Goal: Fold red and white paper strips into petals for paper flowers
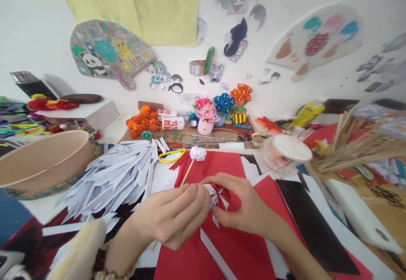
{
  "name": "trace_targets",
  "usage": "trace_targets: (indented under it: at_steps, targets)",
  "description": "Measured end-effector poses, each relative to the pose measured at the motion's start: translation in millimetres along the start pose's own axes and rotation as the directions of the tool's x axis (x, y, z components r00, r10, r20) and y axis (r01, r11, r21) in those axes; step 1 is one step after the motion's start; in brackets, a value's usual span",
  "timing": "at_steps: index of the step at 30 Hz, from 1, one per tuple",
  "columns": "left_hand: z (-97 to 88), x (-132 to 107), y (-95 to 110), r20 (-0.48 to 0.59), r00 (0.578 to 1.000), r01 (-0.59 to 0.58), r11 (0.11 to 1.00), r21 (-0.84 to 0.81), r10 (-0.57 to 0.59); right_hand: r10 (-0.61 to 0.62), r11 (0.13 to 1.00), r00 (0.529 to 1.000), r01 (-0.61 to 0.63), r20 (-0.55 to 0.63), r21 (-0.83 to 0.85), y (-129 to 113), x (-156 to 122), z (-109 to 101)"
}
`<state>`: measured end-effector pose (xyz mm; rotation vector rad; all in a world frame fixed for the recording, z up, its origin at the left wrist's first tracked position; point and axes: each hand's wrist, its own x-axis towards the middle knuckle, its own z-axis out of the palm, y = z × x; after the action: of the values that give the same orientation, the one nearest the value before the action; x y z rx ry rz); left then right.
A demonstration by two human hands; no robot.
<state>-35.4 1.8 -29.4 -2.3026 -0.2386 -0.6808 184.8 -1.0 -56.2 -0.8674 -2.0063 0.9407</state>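
My left hand [173, 216] and my right hand [242, 206] are closed together around a small red and white folded paper flower [218, 195], held just above a red paper sheet [222, 246]. Fingers of both hands pinch its edges. A white paper flower on a wooden stick [197, 154] lies on the red sheet just beyond my hands, its stick running down behind my left fingers. A heap of white paper strips [117, 176] lies to the left of my left hand.
A round beige box [41, 161] stands at the left. A clear tub with a white lid [287, 153] and a bundle of wooden sticks [352, 142] are at the right. Small pots of paper flowers [222, 108] and orange blossoms [142, 121] line the back wall.
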Motion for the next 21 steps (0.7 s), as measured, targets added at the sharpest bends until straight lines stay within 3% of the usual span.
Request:
trace_targets:
  at_steps: [6,10,13,19,21]
  targets:
    - [1.0,-0.7,4.7,-0.076,0.995,0.066,0.998,-0.018,-0.068,-0.004,0.999,1.000,0.004,0.018,0.033,-4.0,1.2,0.7]
    - [2.7,-7.1,8.5,-0.010,0.998,0.065,0.998,0.002,-0.065,-0.049,0.999,0.999,0.049,-0.018,-0.001,-1.8,0.2,1.7]
    - [5.9,-11.9,11.0,-0.101,0.993,0.071,0.994,0.079,-0.063,-0.090,0.996,0.994,0.089,-0.054,-0.028,0.6,-0.6,2.0]
    - [3.3,-11.7,16.1,-0.094,0.993,0.078,0.994,0.079,-0.071,-0.159,0.986,0.979,0.151,-0.125,-0.075,0.4,-2.4,4.0]
    - [-0.6,-9.9,14.2,-0.067,0.992,0.109,0.994,0.012,-0.108,-0.183,0.980,0.973,0.169,-0.142,-0.106,0.7,-3.5,3.4]
